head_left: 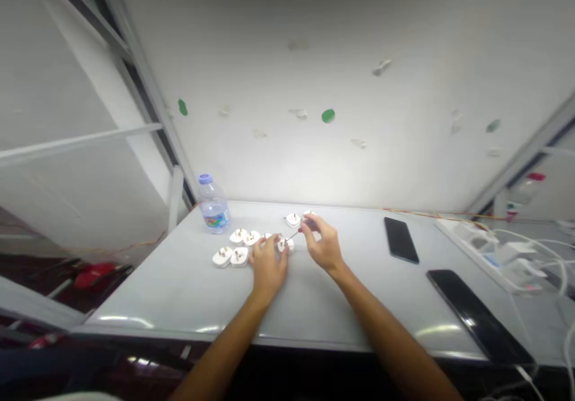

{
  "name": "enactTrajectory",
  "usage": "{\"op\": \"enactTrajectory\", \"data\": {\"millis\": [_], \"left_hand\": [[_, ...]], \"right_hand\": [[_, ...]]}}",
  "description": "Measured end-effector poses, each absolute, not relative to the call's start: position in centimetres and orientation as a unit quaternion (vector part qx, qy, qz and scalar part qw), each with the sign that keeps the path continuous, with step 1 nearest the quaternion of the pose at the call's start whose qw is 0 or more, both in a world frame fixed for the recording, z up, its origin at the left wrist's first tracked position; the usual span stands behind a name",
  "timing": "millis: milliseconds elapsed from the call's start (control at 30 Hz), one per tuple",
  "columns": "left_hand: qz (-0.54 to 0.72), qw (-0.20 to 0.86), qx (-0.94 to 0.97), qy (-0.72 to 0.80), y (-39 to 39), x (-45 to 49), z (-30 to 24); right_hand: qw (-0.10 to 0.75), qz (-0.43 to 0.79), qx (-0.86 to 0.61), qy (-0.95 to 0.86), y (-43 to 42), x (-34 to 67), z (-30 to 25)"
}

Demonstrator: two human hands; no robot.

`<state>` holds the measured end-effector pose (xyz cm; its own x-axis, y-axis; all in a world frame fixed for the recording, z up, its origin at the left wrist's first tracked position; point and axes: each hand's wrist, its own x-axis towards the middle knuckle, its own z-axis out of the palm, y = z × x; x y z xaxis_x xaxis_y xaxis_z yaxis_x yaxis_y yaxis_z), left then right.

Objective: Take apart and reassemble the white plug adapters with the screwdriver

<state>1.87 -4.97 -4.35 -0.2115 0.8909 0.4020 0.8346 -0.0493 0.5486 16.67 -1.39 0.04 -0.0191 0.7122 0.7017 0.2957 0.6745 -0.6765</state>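
Note:
Several white plugs with brown metal pins lie face-up in a loose group on the pale table [157, 293]. My left hand [268, 267] rests over one white plug [285, 245], steadying it against the tabletop, with part of the plug hidden by my fingers. My right hand [321, 242] pinches a thin small screwdriver [293, 235], whose tip reaches down to that plug. Close to my left hand lie two more plugs [239, 257], and another plug [293, 219] sits just beyond my right fingers.
A plastic water bottle [214, 206] with a blue cap stands left of the plugs. To the right lie a black smartphone [401, 240], a larger black tablet or phone [478, 317], and a white power strip [476, 248] with chargers and cables. A white wall rises behind.

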Motion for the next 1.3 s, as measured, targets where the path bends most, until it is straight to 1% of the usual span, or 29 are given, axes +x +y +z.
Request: {"op": "enactTrajectory", "data": {"millis": [433, 600, 1033, 1300], "left_hand": [[0.361, 0.059, 0.623, 0.691, -5.03, 1.94, -4.14], [0.366, 0.04, 0.626, 0.687, -4.97, 1.91, -4.33], [0.371, 0.047, 0.625, 0.685, -4.87, 1.89, -4.41], [0.37, 0.041, 0.625, 0.687, -4.82, 1.79, -4.75]], "right_hand": [[0.601, 0.162, -0.355, -0.697, -1.29, 16.62, -0.11], [0.598, 0.154, -0.355, -0.702, -1.28, 16.65, -0.21], [0.608, 0.155, -0.344, -0.699, -1.5, 16.52, 0.15], [0.599, 0.153, -0.351, -0.704, -1.59, 16.54, 0.15]]}}
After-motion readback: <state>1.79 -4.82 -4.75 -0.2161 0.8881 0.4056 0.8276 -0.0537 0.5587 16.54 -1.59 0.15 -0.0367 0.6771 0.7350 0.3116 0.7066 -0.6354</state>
